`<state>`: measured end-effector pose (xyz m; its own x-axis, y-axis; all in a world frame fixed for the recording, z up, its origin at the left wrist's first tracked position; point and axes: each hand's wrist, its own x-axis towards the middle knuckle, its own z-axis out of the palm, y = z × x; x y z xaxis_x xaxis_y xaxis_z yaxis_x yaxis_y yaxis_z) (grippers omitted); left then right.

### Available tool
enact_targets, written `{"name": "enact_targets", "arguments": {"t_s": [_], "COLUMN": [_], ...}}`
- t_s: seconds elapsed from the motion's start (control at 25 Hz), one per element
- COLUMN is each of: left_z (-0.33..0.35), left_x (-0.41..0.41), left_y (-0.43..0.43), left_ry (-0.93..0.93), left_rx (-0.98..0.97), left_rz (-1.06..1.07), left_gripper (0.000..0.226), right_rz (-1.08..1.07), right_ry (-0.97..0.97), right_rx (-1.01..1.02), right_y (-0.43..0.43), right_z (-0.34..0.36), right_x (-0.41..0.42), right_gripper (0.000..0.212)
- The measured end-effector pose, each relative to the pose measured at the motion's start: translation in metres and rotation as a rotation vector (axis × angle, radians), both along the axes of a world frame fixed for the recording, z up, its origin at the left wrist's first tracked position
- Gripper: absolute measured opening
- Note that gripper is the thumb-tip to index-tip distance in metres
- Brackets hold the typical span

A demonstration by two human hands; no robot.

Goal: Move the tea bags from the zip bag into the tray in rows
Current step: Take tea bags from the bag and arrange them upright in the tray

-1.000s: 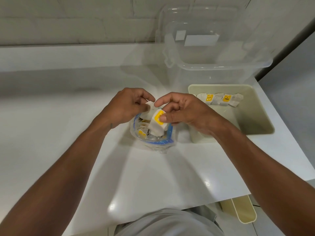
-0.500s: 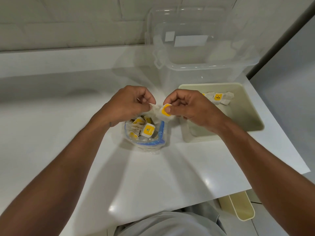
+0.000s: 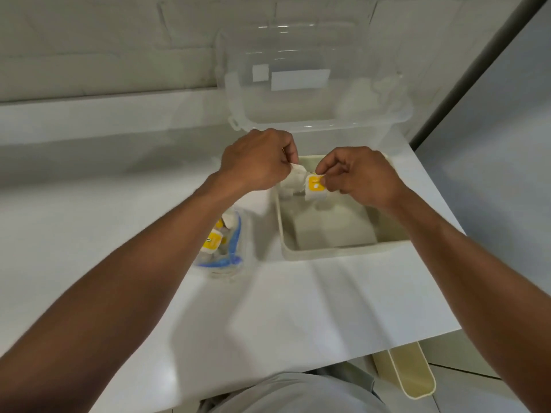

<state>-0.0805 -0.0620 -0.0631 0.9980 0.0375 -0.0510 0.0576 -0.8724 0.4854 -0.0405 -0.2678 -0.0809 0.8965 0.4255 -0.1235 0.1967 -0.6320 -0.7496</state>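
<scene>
1. Left hand [image 3: 259, 162]: the fingers are curled and the fingertips pinch the upper edge of a white tea bag [image 3: 293, 177].
2. Right hand [image 3: 365, 174]: the thumb and forefinger pinch the top of a yellow-labelled tea bag [image 3: 315, 186]. The other fingers are folded in.
3. Position: both bags hang above the far left corner of the tray [image 3: 328, 252] and touch each other. It cannot be told whether they are joined or tangled.
4. Supply: the zip bag [image 3: 231, 253] lies open on the counter [image 3: 119, 234] just beside the tray's left wall. More tea bags [image 3: 212, 242] lie in it.
5. Handling: judge each tea bag as very light, soft and easy to tear. The paper crumples under pressure.
6. Hold point: take each bag by an edge or by the label, using fingertips only. Do not squeeze the filled middle.
7. Separation: if the strings are tangled, ease the bags apart slowly. A sharp pull is likely to rip the paper.
8. Placement: lower each bag flat and release it close to the tray floor, as a light bag dropped from height may land askew.
</scene>
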Motion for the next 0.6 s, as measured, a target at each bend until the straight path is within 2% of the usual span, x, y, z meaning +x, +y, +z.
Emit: {"name": "enact_targets", "arguments": {"t_s": [0.24, 0.4, 0.52, 0.6], "left_z": [-0.041, -0.052, -0.050, -0.050], "left_x": [0.023, 0.019, 0.020, 0.026], "left_y": [-0.029, -0.037, -0.039, -0.041], "left_ry": [0.037, 0.019, 0.141, 0.176], "left_rx": [0.276, 0.499, 0.493, 0.544], "left_rz": [0.161, 0.112, 0.063, 0.072], "left_gripper": [0.016, 0.018, 0.023, 0.023], "right_rz": [-0.053, 0.024, 0.147, 0.140], "right_ry": [-0.109, -0.040, 0.011, -0.027], "right_rx": [-0.065, -0.150, -0.214, -0.263], "right_y": [-0.008, -0.006, -0.004, 0.001], "right_z": [-0.045, -0.067, -0.074, -0.075], "right_x": [0.030, 0.038, 0.042, 0.045], "right_gripper": [0.008, 0.006, 0.007, 0.008]}}
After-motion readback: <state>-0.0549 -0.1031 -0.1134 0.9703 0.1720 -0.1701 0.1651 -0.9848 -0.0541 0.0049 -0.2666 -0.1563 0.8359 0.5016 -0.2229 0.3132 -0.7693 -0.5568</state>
